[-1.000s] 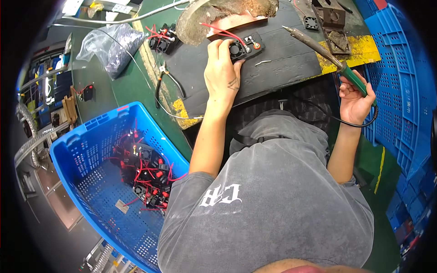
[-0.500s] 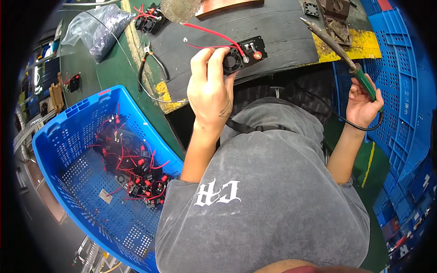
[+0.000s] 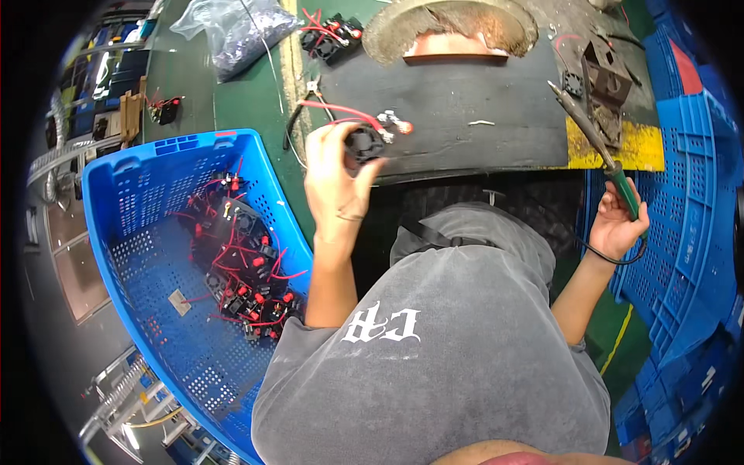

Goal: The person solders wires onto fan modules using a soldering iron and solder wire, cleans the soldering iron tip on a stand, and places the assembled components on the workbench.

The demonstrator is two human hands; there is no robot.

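My left hand [image 3: 335,174] grips a black fan unit [image 3: 364,145] between thumb and fingers, above the near edge of the dark work board [image 3: 465,139]. Red wires [image 3: 341,107] run from the unit, and shiny solder spots and a red part show at its far right side. In my right hand [image 3: 618,222] is a soldering iron [image 3: 625,190] held by its green handle, its bare metal tip pointing up and to the left, away from the fan unit. Behind the left hand lies a pair of pliers [image 3: 293,124], partly hidden by the unit and its wires.
On my left stands a blue perforated crate [image 3: 147,287] holding several wired fan units [image 3: 248,271]. More wired units [image 3: 332,37] and a bag of small parts [image 3: 240,39] lie at the back. A rusty metal stand [image 3: 608,85] sits back right, beside blue crates [image 3: 682,194].
My left hand has moved left with the fan unit, toward the crate, and the unit has turned. The soldering iron remains in my right hand. The whole view has shifted.
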